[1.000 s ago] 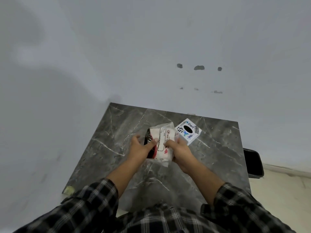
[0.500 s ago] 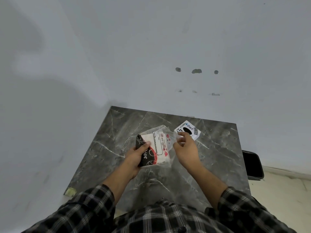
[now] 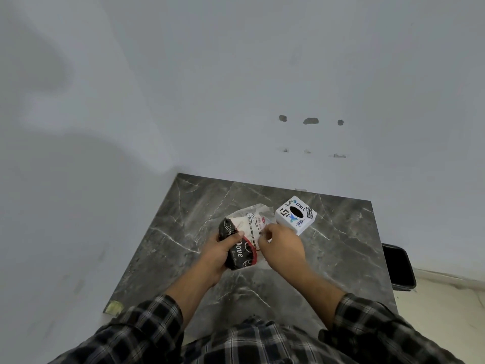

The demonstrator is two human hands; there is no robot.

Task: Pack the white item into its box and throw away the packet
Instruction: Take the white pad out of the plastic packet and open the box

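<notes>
Lowered, left hand (image 3: 219,254) grips box (image 3: 237,248); right (image 3: 282,248) pinches packet (image 3: 258,216).

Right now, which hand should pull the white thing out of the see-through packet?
Probably the right hand. Its fingers pinch at the clear packet near its open end, beside the white box. The left hand grips the black-wrapped end, steadying it.

It looks like a plain room in a home. A dark grey marble-patterned table (image 3: 341,248) stands in a corner against bare pale grey painted walls (image 3: 236,74) with small chipped spots (image 3: 311,121). A black plastic bin (image 3: 399,269) stands on a light tiled floor (image 3: 446,311) beside it.
</notes>
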